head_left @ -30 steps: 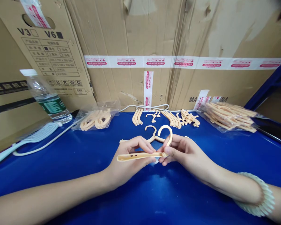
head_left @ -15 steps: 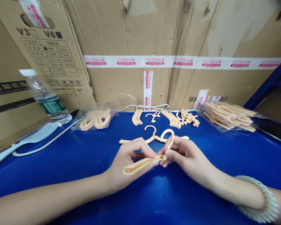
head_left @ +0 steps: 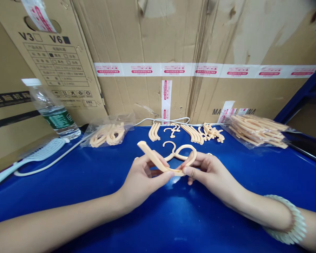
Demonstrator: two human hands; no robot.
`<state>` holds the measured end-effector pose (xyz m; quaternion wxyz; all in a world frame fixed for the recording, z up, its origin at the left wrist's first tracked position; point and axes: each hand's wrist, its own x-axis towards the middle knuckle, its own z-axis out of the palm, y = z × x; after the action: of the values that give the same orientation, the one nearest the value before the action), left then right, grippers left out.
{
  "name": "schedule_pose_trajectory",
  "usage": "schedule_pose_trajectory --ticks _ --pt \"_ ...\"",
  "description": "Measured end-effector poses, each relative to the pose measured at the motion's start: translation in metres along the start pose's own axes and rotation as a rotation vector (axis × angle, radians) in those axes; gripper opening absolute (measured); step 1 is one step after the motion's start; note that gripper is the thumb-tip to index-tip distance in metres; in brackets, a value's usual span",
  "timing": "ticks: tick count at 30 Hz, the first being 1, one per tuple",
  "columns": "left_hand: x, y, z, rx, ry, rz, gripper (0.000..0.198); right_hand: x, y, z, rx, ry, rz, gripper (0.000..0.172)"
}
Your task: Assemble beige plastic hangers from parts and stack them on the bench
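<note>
My left hand point(head_left: 140, 177) pinches a beige plastic hanger arm point(head_left: 150, 154), its far end pointing up and to the left. Between thumb and fingers of my right hand point(head_left: 209, 172) is a curved, loop-shaped hanger piece point(head_left: 193, 154) of the same colour. The two pieces meet between my fingertips; whether they are joined I cannot tell. Just behind my hands a hanger with a hook point(head_left: 171, 144) lies on the blue table point(head_left: 173, 218), partly covered by them.
Farther back lie short hanger arms point(head_left: 155, 131), small hooks point(head_left: 173, 130), longer arms point(head_left: 193, 134) and a pile of small parts point(head_left: 213, 133). Bagged parts stand left point(head_left: 107, 135) and right point(head_left: 258, 130). A water bottle point(head_left: 56, 117), hairbrush point(head_left: 42, 149) and white cable point(head_left: 58, 165) are at left; cardboard boxes point(head_left: 147, 95) wall the back.
The hanger arm in my left hand has swung from pointing down-left to pointing up-left. My left thumb now presses near its inner end. My right hand has hardly moved.
</note>
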<state>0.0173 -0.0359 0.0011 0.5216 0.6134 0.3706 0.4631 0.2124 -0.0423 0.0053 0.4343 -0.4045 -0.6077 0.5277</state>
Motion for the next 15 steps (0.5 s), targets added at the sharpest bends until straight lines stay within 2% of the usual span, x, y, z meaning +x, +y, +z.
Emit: schedule_pose_trajectory --ticks 2,4,7,10,12,15 --pt "0.002 0.0 0.0 0.002 0.038 -0.017 0.021 0.0 -0.001 0.001 -0.016 0.033 -0.008 0.031" --pt "0.003 -0.001 0.0 0.01 0.024 -0.065 0.026 0.0 -0.001 0.002 0.018 0.032 0.009 0.031" --pt "0.002 -0.004 0.001 0.009 -0.084 -0.147 0.03 -0.001 0.0 0.003 0.09 -0.01 0.056 0.03" --pt "0.001 -0.003 0.003 -0.019 -0.169 -0.181 0.024 -0.001 0.001 0.006 0.143 -0.058 0.084 0.027" --pt "0.001 -0.001 0.004 -0.041 -0.172 -0.183 0.019 0.0 0.0 0.006 0.162 -0.081 0.076 0.026" --pt "0.002 0.003 0.003 -0.082 -0.12 -0.202 0.019 0.008 -0.005 -0.005 0.128 -0.011 -0.023 0.03"
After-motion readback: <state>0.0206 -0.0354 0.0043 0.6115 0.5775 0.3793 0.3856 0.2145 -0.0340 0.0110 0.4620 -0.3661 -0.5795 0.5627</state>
